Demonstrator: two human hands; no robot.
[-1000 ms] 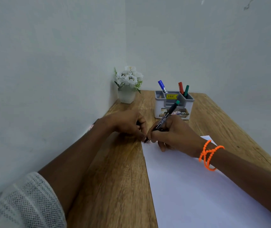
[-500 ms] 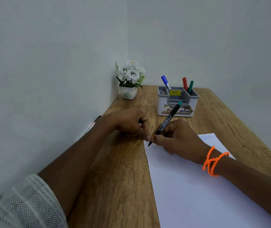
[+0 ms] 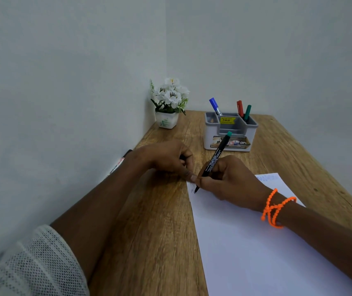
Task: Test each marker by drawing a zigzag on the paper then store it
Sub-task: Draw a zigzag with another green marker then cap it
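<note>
My right hand (image 3: 230, 180) grips a black marker with a green end (image 3: 215, 157), its tip touching the near-left corner of the white paper (image 3: 256, 253). A short black zigzag stroke (image 3: 192, 190) lies beside the tip. My left hand (image 3: 164, 157) rests on the table just left of the paper, its fingers curled round a small dark piece that looks like the marker's cap, one fingertip touching the paper's corner. Faint blue marks (image 3: 267, 178) show at the paper's far edge. The grey organizer (image 3: 209, 137) stands behind and holds a blue marker (image 3: 213, 103), a red marker (image 3: 239, 107) and a green marker (image 3: 247, 111).
A white pot of white flowers (image 3: 167, 119) stands in the back-left corner of the wooden table (image 3: 160, 231). Another marker (image 3: 117, 165) lies along the left wall, partly hidden by my left forearm. Walls close in on the left and behind.
My right hand has brought the marker's tip down onto the paper's corner and a first black stroke has appeared. My left hand has stayed in place.
</note>
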